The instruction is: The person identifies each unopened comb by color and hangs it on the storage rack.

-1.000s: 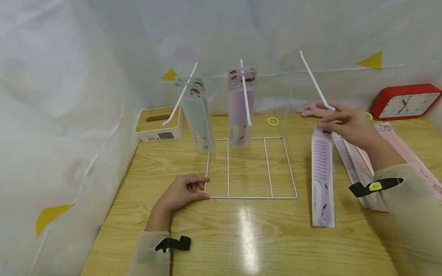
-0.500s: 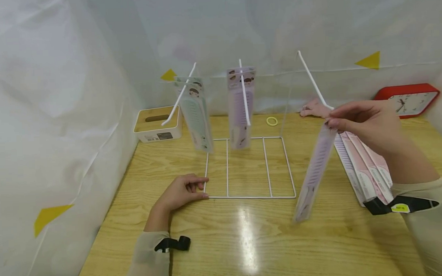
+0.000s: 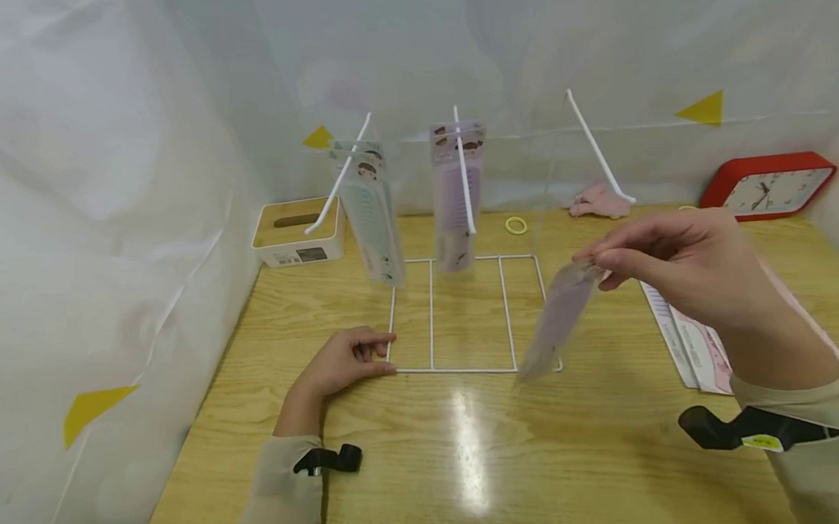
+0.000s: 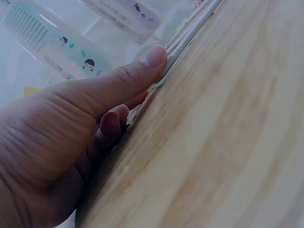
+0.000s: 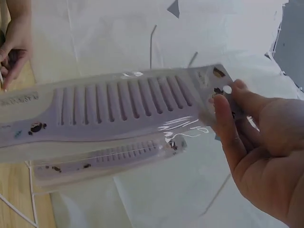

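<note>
My right hand [image 3: 676,261] pinches the top of a packaged purple comb [image 3: 556,319] between thumb and fingers. This comb hangs tilted, its lower end overlapping the front right corner of a white wire display rack [image 3: 475,370]. In the right wrist view the purple comb [image 5: 123,126] shows up close, teeth upward, with the hole in its card near my thumb. My left hand [image 3: 343,365] holds the rack's base at its front left corner. A packaged green comb [image 3: 370,225] hangs on the left hook, another purple comb [image 3: 450,199] on the middle one. The right hook [image 3: 596,140] juts out above my right hand.
More packaged combs [image 3: 693,341] lie at the right, partly under my right forearm. Along the back stand a tissue box [image 3: 297,254] and a red clock [image 3: 771,188]. A yellow ring [image 3: 508,226] and a small pink item [image 3: 598,201] lie between them. Plastic sheeting [image 3: 112,188] surrounds the table.
My right hand has lifted the purple comb away from the others and brought it left and nearer, its lower end swinging left toward the rack. My left hand has stayed at the rack's corner.
</note>
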Demonstrator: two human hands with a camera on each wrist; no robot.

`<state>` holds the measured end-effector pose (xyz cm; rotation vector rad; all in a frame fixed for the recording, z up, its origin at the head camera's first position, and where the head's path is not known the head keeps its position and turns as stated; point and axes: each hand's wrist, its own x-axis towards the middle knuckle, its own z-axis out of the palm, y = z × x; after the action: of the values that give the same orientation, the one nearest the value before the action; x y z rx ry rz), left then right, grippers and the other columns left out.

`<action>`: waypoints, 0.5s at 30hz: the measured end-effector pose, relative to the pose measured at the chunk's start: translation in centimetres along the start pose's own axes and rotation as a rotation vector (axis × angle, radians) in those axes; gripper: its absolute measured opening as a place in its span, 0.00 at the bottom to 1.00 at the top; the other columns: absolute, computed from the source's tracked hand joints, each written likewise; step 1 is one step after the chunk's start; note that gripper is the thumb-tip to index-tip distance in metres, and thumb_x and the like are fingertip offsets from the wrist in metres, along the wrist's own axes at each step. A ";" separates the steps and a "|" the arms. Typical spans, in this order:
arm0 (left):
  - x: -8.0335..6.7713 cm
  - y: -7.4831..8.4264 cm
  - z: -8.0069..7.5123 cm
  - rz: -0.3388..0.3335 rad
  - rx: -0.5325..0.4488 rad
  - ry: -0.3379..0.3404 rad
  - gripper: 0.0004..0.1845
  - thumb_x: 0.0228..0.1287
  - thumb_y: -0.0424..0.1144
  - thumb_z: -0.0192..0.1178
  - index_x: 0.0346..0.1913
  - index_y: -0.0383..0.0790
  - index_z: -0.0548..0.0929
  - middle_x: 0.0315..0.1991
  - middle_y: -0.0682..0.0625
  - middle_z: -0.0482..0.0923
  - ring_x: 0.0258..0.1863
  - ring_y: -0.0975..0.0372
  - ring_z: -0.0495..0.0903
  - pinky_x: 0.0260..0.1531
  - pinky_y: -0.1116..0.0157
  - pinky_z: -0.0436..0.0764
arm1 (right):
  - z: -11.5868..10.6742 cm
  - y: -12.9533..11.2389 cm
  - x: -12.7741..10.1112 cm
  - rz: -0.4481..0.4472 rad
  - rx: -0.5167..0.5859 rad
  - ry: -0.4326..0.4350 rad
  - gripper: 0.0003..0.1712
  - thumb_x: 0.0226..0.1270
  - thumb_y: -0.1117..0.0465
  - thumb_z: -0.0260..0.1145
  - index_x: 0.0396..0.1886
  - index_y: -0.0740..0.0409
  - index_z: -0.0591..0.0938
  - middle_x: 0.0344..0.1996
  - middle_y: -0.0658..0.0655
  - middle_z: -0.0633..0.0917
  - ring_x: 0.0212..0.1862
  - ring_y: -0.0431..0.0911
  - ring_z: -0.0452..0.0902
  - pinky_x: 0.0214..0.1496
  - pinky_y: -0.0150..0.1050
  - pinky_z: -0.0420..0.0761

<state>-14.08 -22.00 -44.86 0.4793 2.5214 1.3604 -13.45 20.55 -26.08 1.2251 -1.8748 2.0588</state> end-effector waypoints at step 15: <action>0.1 -0.1 0.2 -0.003 -0.005 0.002 0.25 0.53 0.42 0.77 0.56 0.47 0.87 0.36 0.51 0.82 0.29 0.63 0.73 0.31 0.70 0.74 | 6.6 -0.4 3.5 -0.059 -0.229 0.032 0.10 0.57 0.82 0.68 0.40 0.75 0.87 0.35 0.54 0.92 0.33 0.39 0.88 0.30 0.25 0.80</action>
<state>-14.14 -21.89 -45.08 0.4730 2.5187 1.3668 -12.40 13.43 -24.14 1.1681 -1.9685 1.7651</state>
